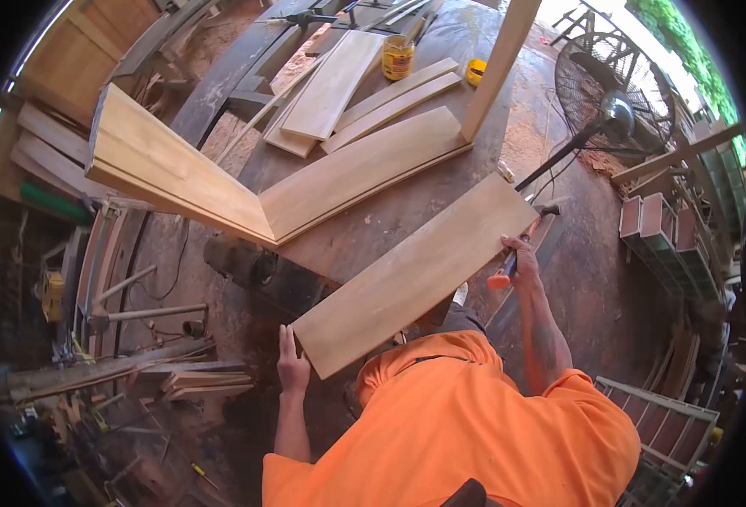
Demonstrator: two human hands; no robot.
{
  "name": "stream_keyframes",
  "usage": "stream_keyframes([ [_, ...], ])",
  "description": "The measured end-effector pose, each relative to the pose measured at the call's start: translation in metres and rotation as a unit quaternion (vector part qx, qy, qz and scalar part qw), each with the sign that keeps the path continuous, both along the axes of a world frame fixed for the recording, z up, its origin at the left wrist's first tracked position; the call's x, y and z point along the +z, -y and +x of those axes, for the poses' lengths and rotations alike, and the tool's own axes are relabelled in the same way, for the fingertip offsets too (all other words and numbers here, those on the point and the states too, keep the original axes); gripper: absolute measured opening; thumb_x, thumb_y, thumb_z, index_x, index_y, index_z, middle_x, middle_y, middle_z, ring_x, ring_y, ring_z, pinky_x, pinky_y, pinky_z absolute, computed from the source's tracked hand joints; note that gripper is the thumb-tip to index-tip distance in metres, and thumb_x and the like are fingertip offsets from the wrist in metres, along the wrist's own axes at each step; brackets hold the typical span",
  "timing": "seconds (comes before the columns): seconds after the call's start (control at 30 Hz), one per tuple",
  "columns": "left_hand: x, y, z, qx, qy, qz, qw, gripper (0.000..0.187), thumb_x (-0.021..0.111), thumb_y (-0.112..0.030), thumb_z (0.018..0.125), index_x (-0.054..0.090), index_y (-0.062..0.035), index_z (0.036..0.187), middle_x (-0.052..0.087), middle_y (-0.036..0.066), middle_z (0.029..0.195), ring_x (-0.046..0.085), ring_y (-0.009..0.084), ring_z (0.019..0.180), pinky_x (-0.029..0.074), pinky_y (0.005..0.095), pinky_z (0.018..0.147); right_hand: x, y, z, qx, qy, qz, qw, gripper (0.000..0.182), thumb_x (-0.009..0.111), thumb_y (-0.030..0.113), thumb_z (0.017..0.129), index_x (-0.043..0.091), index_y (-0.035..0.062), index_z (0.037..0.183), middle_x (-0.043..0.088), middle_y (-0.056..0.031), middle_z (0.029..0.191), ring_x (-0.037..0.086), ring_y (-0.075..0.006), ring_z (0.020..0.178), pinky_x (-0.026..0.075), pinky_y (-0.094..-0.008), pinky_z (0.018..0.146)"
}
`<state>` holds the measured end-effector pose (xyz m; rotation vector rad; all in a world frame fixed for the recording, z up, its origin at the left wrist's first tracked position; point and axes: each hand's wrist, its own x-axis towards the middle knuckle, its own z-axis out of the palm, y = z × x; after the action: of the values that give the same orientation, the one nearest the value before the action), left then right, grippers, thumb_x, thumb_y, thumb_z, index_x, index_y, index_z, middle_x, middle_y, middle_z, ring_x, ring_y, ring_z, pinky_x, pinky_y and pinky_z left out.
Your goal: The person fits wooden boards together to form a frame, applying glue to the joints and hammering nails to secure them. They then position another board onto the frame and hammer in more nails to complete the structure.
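A long, flat wooden board (415, 279) lies slantwise across the front of my body. My left hand (292, 365) grips its lower left end, with fingers against the end edge. At the other end, my right hand (522, 256) is closed around a hammer (501, 277) with an orange handle end, and its fingers also touch the board. The hammer's dark head points away from me, past the board's edge. Beyond the board stands a partly joined wooden frame (364, 173) of a bottom piece and two side pieces, resting on the worktable (373, 232).
Loose planks (335, 84) lie at the back of the table near a yellow glue jar (397, 57) and a smaller yellow container (475, 72). A black fan (616, 114) stands at the right. Wood offcuts (204, 384) are at the lower left, and drawer-like frames (664, 228) at the right.
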<state>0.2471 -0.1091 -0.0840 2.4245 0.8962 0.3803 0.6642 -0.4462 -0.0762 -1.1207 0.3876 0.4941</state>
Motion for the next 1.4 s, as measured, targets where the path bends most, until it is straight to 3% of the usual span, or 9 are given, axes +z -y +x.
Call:
stream_keyframes([
  [0.17, -0.027, 0.063, 0.021, 0.22, 0.056, -0.338, 0.913, 0.054, 0.057, -0.004, 0.086, 0.041, 0.0037, 0.137, 0.069, 0.013, 0.096, 0.065, 0.0225, 0.093, 0.05, 0.0307, 0.082, -0.008, -0.03, 0.048, 0.038, -0.031, -0.008, 0.999, 0.023, 0.063, 0.0, 0.083, 0.054, 0.0006, 0.105, 0.062, -0.0069, 0.092, 0.065, -0.0198, 0.08, 0.058, -0.0366, 0.076],
  [0.2, -0.031, 0.071, 0.02, 0.264, 0.119, -0.485, 0.825, 0.053, 0.058, -0.004, 0.087, 0.042, 0.0057, 0.136, 0.065, 0.008, 0.101, 0.06, 0.0142, 0.092, 0.047, 0.0279, 0.083, -0.013, -0.03, 0.061, 0.054, -0.027, -0.016, 0.998, 0.024, 0.063, 0.0, 0.084, 0.054, 0.0004, 0.106, 0.062, -0.0073, 0.093, 0.065, -0.0205, 0.081, 0.058, -0.0373, 0.076],
  [0.33, 0.033, 0.124, 0.088, 0.253, 0.264, -0.499, 0.785, 0.068, 0.071, -0.012, 0.079, 0.041, 0.0061, 0.137, 0.051, 0.011, 0.125, 0.052, 0.0181, 0.104, 0.042, 0.0299, 0.093, -0.044, -0.017, 0.104, 0.033, -0.067, -0.023, 0.997, 0.029, 0.062, 0.001, 0.086, 0.052, -0.001, 0.113, 0.063, -0.0109, 0.099, 0.065, -0.0246, 0.089, 0.057, -0.0408, 0.082],
  [0.43, -0.003, 0.156, 0.109, 0.241, -0.04, -0.224, 0.944, 0.086, 0.08, -0.022, 0.071, 0.036, 0.0074, 0.138, 0.04, 0.017, 0.129, 0.044, 0.0269, 0.113, 0.038, 0.0345, 0.099, -0.12, 0.013, 0.176, 0.01, -0.111, 0.041, 0.993, 0.029, 0.061, 0.001, 0.087, 0.052, -0.0013, 0.114, 0.062, -0.0104, 0.1, 0.064, -0.0229, 0.087, 0.056, -0.0376, 0.082],
  [0.63, 0.009, 0.189, 0.226, 0.123, -0.168, -0.161, 0.965, 0.116, 0.085, -0.034, 0.062, 0.016, 0.0062, 0.146, 0.033, 0.024, 0.132, 0.036, 0.0385, 0.121, 0.03, 0.0464, 0.105, -0.095, 0.007, 0.298, -0.058, -0.066, -0.042, 0.995, 0.016, 0.066, 0.002, 0.085, 0.053, 0.0038, 0.093, 0.055, -0.0046, 0.082, 0.055, -0.0155, 0.063, 0.049, -0.0272, 0.06],
  [0.77, -0.005, 0.189, 0.288, 0.103, -0.103, -0.141, 0.979, 0.118, 0.085, -0.035, 0.063, 0.012, 0.0065, 0.146, 0.033, 0.023, 0.132, 0.034, 0.0393, 0.123, 0.027, 0.048, 0.106, -0.1, -0.001, 0.375, -0.016, -0.011, -0.133, 0.991, 0.019, 0.071, 0.008, 0.083, 0.053, 0.0059, 0.09, 0.053, -0.0035, 0.079, 0.05, -0.0143, 0.058, 0.047, -0.0283, 0.055],
  [1.0, -0.016, 0.158, 0.335, 0.049, -0.09, -0.075, 0.992, 0.117, 0.085, -0.039, 0.061, 0.017, 0.0096, 0.143, 0.039, 0.022, 0.123, 0.039, 0.0377, 0.115, 0.032, 0.0479, 0.1, -0.054, -0.026, 0.413, -0.015, -0.033, -0.305, 0.952, 0.043, 0.076, 0.011, 0.079, 0.053, -0.0064, 0.111, 0.061, -0.01, 0.091, 0.055, -0.0169, 0.067, 0.046, -0.0315, 0.059],
  [1.1, -0.02, 0.154, 0.335, 0.039, -0.074, -0.061, 0.995, 0.118, 0.085, -0.04, 0.061, 0.017, 0.0092, 0.144, 0.039, 0.021, 0.121, 0.04, 0.0368, 0.114, 0.032, 0.0481, 0.099, -0.047, -0.025, 0.407, -0.012, -0.033, -0.188, 0.982, 0.043, 0.076, 0.011, 0.079, 0.053, -0.006, 0.112, 0.062, -0.0112, 0.094, 0.057, -0.0178, 0.067, 0.049, -0.0335, 0.063],
  [1.4, -0.003, 0.177, 0.368, 0.093, -0.157, -0.079, 0.98, 0.114, 0.084, -0.042, 0.062, 0.021, 0.008, 0.143, 0.04, 0.021, 0.125, 0.041, 0.0363, 0.116, 0.031, 0.0496, 0.099, -0.074, -0.002, 0.461, 0.1, -0.02, -0.213, 0.972, 0.033, 0.068, 0.01, 0.087, 0.054, 0.0012, 0.115, 0.061, -0.0094, 0.098, 0.062, -0.0211, 0.078, 0.053, -0.0344, 0.069],
])
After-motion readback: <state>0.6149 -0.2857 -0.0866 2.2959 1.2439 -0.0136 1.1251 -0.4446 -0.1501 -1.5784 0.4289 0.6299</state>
